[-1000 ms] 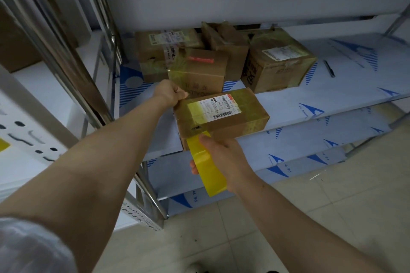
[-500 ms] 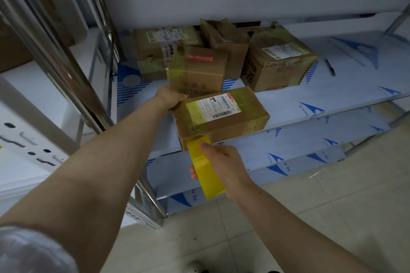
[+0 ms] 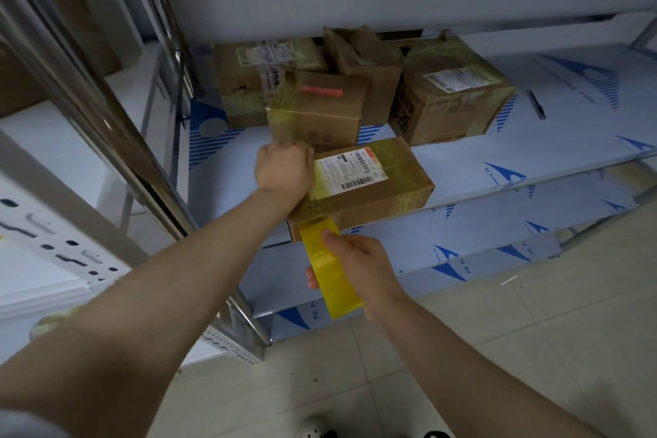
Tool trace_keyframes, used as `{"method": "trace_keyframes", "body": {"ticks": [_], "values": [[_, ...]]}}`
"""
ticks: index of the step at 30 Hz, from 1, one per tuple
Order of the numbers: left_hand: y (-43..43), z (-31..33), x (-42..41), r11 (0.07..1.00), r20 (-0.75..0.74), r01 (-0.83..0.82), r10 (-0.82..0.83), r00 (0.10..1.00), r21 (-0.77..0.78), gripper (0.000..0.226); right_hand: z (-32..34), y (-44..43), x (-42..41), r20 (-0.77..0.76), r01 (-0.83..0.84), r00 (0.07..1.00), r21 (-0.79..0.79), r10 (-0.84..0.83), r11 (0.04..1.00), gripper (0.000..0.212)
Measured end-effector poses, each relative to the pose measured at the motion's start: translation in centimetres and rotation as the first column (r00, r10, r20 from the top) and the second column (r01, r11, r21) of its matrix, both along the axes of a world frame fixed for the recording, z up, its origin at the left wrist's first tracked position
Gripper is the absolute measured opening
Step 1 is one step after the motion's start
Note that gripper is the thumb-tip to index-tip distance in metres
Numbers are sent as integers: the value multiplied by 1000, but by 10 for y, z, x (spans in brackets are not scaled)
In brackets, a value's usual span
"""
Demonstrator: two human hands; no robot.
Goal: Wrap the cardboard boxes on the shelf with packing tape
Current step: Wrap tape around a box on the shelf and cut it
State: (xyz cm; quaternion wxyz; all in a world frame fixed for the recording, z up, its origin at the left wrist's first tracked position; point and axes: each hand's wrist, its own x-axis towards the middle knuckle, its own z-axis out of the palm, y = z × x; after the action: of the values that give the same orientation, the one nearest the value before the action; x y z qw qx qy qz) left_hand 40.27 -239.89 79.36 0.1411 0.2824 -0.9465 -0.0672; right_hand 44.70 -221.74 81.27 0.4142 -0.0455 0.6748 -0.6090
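shelf [image 3: 533,156] | five cardboard boxes [image 3: 451,92] clustered left | pen [image 3: 535,104] apart, right

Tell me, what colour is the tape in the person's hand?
Yellow. The tape roll, held in the right hand, shows clearly in the head view.

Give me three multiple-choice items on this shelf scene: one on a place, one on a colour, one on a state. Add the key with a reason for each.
1. Where does the pen lie?
A. on the floor
B. inside a drawer
C. on the shelf, right of the cardboard boxes

2. What colour is the tape roll?
A. red
B. yellow
C. blue

3. What is the right hand doing?
A. gripping the tape roll
B. hanging empty
C. pressing flat on the wall

Key: 1 C, the pen rests on the shelf board beyond the rightmost box; 2 B, the roll shows bright yellow; 3 A, thumb and fingers curl round the roll.
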Motion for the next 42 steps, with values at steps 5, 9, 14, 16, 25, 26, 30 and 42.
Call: {"method": "trace_keyframes", "body": {"ticks": [5, 9, 14, 16, 25, 26, 30, 42], "values": [[2, -2, 8, 872, 9, 106, -126, 992, 477, 49, -1, 1, -3, 15, -11, 1000, -14, 11, 1000, 28], [-20, 10, 28, 533, -91, 132, -102, 991, 836, 74, -2, 2, -4, 22, -27, 999, -16, 28, 1000, 29], [-28, 4, 39, 538, -16, 153, -251, 968, 829, 108, -1, 3, -6, 24, -56, 998, -18, 56, 998, 28], [-28, 5, 38, 547, 14, 145, -276, 961, 824, 116, -1, 3, -6, 31, -61, 998, -19, 61, 998, 27], [-29, 5, 37, 621, 87, 138, -318, 944, 771, 115, -2, 2, -8, 23, -75, 997, -32, 76, 997, 24], [-29, 5, 36, 625, 90, 137, -317, 944, 768, 113, -3, 1, -8, 22, -74, 997, -31, 75, 997, 24], [-26, 6, 36, 637, 103, 122, -305, 947, 761, 111, -6, 0, -9, 7, -69, 998, -31, 70, 997, 23], [30, -5, 7, 972, 301, -62, -9, 954, 226, 78, -6, -1, -6, -90, -78, 993, 48, 82, 996, 41]]}}
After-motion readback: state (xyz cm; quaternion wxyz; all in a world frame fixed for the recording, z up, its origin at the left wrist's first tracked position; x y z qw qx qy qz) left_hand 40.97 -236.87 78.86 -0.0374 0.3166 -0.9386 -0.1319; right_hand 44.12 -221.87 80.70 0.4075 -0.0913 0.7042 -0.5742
